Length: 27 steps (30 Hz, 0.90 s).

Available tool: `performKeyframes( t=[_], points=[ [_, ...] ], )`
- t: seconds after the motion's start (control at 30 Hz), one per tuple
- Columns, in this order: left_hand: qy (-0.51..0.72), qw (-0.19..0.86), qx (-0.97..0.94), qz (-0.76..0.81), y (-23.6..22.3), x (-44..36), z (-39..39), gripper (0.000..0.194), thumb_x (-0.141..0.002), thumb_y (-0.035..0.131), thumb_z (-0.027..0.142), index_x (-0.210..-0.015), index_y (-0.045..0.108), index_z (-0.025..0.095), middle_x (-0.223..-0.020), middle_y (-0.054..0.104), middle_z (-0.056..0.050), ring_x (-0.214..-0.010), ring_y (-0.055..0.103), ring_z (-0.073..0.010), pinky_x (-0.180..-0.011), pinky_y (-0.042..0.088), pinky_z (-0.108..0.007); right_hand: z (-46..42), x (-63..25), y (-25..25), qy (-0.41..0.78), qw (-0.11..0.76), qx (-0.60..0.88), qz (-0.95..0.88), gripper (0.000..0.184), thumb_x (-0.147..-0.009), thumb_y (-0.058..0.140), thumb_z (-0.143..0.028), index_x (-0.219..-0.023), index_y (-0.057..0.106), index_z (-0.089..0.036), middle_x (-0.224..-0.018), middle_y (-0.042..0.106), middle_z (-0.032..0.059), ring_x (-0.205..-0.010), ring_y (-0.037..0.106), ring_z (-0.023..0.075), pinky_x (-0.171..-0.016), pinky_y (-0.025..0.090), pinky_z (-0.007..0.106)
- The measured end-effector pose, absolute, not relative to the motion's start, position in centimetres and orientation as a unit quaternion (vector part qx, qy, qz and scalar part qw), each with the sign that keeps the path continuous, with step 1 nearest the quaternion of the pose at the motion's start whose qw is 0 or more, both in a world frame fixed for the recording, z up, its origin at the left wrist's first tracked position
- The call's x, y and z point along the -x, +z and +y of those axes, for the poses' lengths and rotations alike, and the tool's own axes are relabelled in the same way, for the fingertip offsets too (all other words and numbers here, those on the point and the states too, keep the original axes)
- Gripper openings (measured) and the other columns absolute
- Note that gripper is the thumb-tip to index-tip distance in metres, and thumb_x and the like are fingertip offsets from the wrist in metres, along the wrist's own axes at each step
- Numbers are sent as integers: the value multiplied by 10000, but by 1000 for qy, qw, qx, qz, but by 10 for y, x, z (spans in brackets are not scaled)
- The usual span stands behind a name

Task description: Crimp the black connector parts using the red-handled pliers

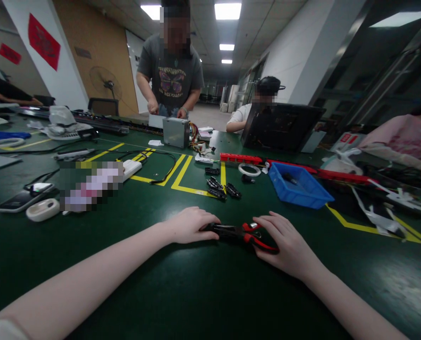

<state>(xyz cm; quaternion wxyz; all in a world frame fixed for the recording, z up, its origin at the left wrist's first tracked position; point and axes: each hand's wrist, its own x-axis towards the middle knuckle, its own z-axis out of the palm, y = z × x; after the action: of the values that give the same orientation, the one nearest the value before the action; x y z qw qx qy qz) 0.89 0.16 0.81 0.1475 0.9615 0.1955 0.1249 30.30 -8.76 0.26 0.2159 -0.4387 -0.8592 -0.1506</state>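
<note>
My right hand [286, 243] is closed around the red-and-black handles of a pair of pliers [249, 233], low over the green table. The pliers' jaws point left, toward my left hand [191, 225]. Between the fingers and thumb of that hand is a small black part [210, 228]. It meets the jaws, but dark on dark hides whether they grip it. Just beyond my hands lie several similar black parts [215, 186] in a loose group.
A blue bin [300, 198] with a dark item inside stands right of the parts. Behind are a white cable coil [249, 170], a red strip [240, 158] and a grey power supply [175, 133]. A phone [26, 197] lies left. Across the table a person stands handling something.
</note>
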Motion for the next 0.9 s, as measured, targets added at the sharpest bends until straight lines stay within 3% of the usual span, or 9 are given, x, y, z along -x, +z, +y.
performKeyframes(
  t=[0.17,0.57,0.8,0.9],
  points=[
    [128,140,-963,193,7,-9,2,340,-939,559,461,-1167,604,213,-850,668,-8,-766,623,-179,-701,389,-284,-89,-302,5,-129,192,467,-854,585,-741,659,-295,-1291,499,-173,-1193,635,143,-1077,617,294,-902,533,460],
    [141,153,-956,208,6,-10,2,378,-880,641,440,-1194,613,231,-723,607,23,-670,583,-151,-604,341,-244,-88,-295,10,-168,181,433,-867,391,-787,631,-390,-1111,598,-174,-1005,719,105,-913,668,263,-1002,422,537],
    [146,156,-957,194,5,-8,3,402,-902,618,432,-1243,597,220,-820,663,-5,-748,624,-169,-660,390,-265,-89,-296,11,-159,178,448,-861,356,-778,633,-404,-1064,614,-192,-964,719,92,-867,668,256,-968,429,510],
    [143,153,-958,196,6,-8,3,406,-904,613,430,-1251,595,219,-836,668,-11,-760,627,-174,-670,399,-266,-90,-297,10,-145,175,458,-860,359,-770,638,-397,-1058,616,-184,-982,718,101,-866,670,250,-880,476,451]
  ],
)
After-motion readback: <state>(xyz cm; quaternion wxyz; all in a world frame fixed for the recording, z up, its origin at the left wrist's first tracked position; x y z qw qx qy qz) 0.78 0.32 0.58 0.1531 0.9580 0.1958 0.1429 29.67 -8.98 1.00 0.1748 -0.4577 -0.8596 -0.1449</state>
